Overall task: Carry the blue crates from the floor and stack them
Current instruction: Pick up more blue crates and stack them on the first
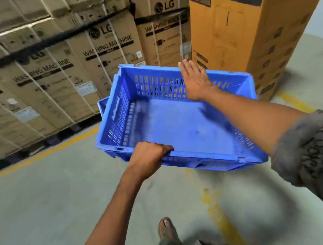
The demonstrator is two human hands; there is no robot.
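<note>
An empty blue crate point(168, 121) with slotted walls hangs tilted in the air at the middle of the head view. My left hand point(148, 156) is shut on its near rim. My right hand point(195, 79) reaches over the crate's inside toward the far wall, fingers spread and flat, holding nothing. Behind the crate's left side a corner of a second blue crate point(102, 107) peeks out; the carried crate hides the rest of it.
Stacked washing machine cartons point(53, 74) on pallets line the left and back. A tall orange carton point(247, 30) stands at the right. The grey concrete floor point(45, 208) has yellow lines. My foot point(167, 228) shows at the bottom.
</note>
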